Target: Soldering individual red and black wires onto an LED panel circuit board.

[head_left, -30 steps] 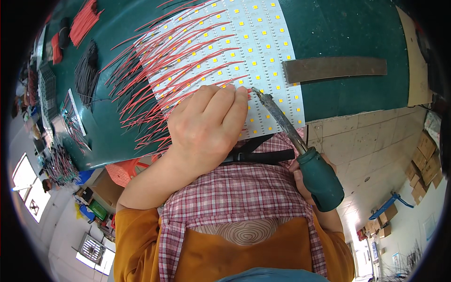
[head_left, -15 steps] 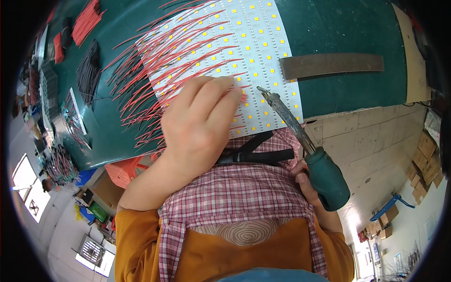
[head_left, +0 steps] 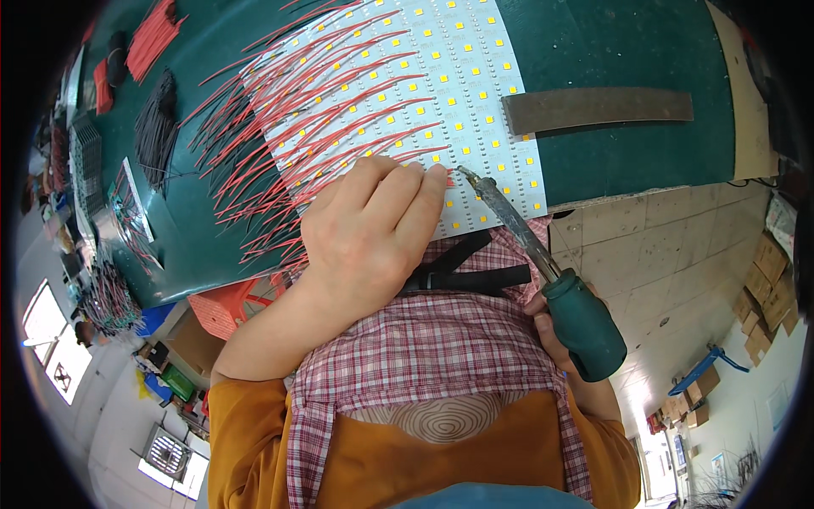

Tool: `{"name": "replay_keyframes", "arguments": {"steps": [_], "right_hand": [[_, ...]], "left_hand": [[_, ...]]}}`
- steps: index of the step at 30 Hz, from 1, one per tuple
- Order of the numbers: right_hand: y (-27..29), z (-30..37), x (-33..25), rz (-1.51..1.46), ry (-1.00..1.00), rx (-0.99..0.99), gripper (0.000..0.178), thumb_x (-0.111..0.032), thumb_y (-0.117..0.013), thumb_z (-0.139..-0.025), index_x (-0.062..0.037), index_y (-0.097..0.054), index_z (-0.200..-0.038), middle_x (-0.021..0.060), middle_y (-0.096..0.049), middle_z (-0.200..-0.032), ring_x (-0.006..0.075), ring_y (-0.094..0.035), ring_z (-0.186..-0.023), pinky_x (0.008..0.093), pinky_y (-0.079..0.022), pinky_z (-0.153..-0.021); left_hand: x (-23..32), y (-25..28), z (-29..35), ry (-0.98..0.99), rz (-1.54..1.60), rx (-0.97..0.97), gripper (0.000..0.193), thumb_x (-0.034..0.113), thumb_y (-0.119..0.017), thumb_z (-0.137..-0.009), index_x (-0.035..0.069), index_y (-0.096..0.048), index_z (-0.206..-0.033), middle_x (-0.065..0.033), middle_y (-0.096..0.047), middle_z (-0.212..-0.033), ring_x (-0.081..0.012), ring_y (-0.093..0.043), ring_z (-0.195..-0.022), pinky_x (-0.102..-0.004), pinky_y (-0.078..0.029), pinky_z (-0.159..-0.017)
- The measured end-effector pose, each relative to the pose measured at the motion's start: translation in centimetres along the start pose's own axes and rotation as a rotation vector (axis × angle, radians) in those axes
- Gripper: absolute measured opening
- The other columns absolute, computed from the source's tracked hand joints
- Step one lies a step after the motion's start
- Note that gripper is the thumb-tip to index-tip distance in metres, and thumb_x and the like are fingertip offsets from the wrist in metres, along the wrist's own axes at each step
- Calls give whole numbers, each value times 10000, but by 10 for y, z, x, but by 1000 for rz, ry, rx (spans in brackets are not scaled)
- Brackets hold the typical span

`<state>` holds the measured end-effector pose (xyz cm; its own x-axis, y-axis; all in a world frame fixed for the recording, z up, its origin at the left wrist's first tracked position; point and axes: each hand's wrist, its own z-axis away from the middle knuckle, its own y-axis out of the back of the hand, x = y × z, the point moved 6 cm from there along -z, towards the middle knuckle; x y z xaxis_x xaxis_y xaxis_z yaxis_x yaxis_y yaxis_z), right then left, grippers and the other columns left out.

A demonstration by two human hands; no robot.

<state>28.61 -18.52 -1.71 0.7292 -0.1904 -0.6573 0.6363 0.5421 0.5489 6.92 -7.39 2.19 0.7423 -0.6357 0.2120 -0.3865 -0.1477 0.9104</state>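
Observation:
A white LED board [head_left: 475,110] with rows of yellow chips lies on the green table. Red wires [head_left: 373,106] are fixed along its rows and trail off to the left, with black wires [head_left: 233,182] beneath them. My left hand [head_left: 365,225] rests over the board's near part, its fingers pinched on a red wire [head_left: 449,180] whose end pokes out beyond the fingertips. In my right hand [head_left: 551,332] is a soldering iron [head_left: 585,327] with a green handle, partly hiding that hand. The iron's tip is at the board, close beside my left fingertips.
A brown flat strip [head_left: 602,112] overlaps the board's right edge. Bundles of red wires [head_left: 155,38] and black wires [head_left: 158,127] lie at the far left of the table [head_left: 627,42]. A red stool [head_left: 222,310] stands below the table's near edge.
My left hand has shifted slightly right and its fingertips have come down onto the board. The soldering iron's tip has moved nearer, close to those fingertips.

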Motion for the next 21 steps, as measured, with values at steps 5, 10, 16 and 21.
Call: {"name": "replay_keyframes", "arguments": {"steps": [5,10,16,21], "right_hand": [[0,0,1,2,-16,6,189,-220,-689,-896,-31,-681,-887,61,-692,-801,190,-641,-720,313,-506,-683],[-1,-1,2,7,-30,13,159,-185,-673,-894,-25,-673,-902,64,-695,-812,195,-641,-714,312,-507,-676],[2,0,-7,64,92,87,151,-158,-659,-893,-9,-653,-914,76,-678,-804,167,-622,-718,295,-495,-669],[-12,12,20,-184,-30,126,224,-219,-792,-731,-200,-734,-946,41,-705,-867,279,-680,-785,405,-555,-700]], "left_hand": [[1,1,-2,-3,-18,3,266,92,-717,-695,48,-723,-957,-18,-641,-891,-157,-642,-791,-270,-493,-560],[5,3,-7,26,6,-46,332,56,-701,-657,33,-739,-986,-28,-676,-862,-186,-644,-761,-297,-530,-610],[3,0,-6,-18,-40,-38,239,88,-710,-703,49,-723,-938,-6,-608,-860,-155,-630,-787,-269,-493,-578],[3,1,-5,-20,-39,-32,227,93,-712,-707,54,-716,-931,-5,-608,-855,-156,-628,-790,-269,-492,-578]]}}
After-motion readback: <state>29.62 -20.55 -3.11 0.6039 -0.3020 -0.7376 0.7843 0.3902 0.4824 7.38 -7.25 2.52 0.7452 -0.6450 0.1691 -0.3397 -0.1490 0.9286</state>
